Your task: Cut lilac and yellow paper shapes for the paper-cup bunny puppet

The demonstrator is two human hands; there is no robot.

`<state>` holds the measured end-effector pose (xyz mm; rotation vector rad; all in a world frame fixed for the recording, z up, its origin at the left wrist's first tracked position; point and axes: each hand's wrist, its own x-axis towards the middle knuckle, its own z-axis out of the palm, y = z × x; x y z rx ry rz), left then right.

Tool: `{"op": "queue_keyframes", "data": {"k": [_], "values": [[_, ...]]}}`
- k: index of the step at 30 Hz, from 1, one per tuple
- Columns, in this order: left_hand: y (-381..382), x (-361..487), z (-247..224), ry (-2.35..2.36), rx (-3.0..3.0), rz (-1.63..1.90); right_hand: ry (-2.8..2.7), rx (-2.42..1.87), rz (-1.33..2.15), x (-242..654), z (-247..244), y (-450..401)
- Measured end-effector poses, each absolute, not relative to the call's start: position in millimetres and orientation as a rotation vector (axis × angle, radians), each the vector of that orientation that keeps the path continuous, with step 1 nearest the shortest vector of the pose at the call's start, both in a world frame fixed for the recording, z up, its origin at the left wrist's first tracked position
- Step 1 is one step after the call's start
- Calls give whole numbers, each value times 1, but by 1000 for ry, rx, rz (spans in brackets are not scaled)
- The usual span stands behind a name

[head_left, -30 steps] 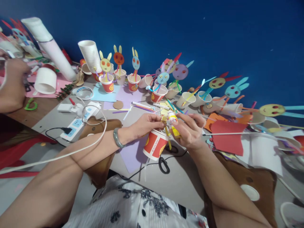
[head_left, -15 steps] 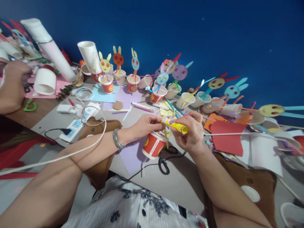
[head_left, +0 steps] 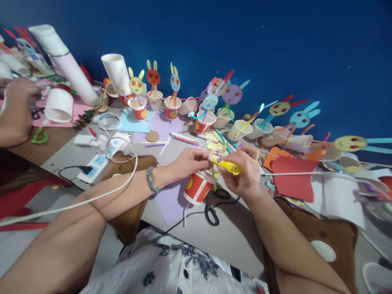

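My right hand [head_left: 241, 169] is wrapped round a yellow glue stick [head_left: 228, 164], its wide round end turned toward me and its other end by my left fingertips. My left hand [head_left: 193, 161] has thumb and fingers pinched together; whatever small thing they hold is hidden. Just below both hands, a red and white paper cup [head_left: 198, 188] stands on the table, its rim partly covered by my fingers. A yellow strip [head_left: 215, 182] hangs beside the cup between my hands. Black-handled scissors [head_left: 212, 215] lie just right of the cup.
Finished rabbit figures in paper cups [head_left: 139, 108] line the back by the blue wall. Straws and marker pens [head_left: 183, 139] lie behind my hands. A power strip [head_left: 102, 159] with cables sits left, red paper [head_left: 294, 175] right. Another person's hand [head_left: 18, 106] is at far left.
The glue stick has tilted and shifted very slightly in my right hand. My left hand and the cup stay nearly where they were.
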<state>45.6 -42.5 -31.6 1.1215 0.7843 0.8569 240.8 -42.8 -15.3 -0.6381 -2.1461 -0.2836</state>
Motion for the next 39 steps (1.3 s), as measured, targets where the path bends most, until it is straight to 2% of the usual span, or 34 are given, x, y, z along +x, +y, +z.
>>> {"op": "queue_keyframes", "data": {"k": [8,26,33,39], "values": [[-43,48,-30,840,1113,846,-2158,-611,-543,242,-14,-35],[-41,50,-35,837,1112,866,-2105,-613,-376,243,-18,-36],[-42,49,-35,863,1133,852,-2129,-647,-451,243,-19,-33],[-41,48,-39,820,1166,864,-2122,-602,-321,243,-23,-35]]}}
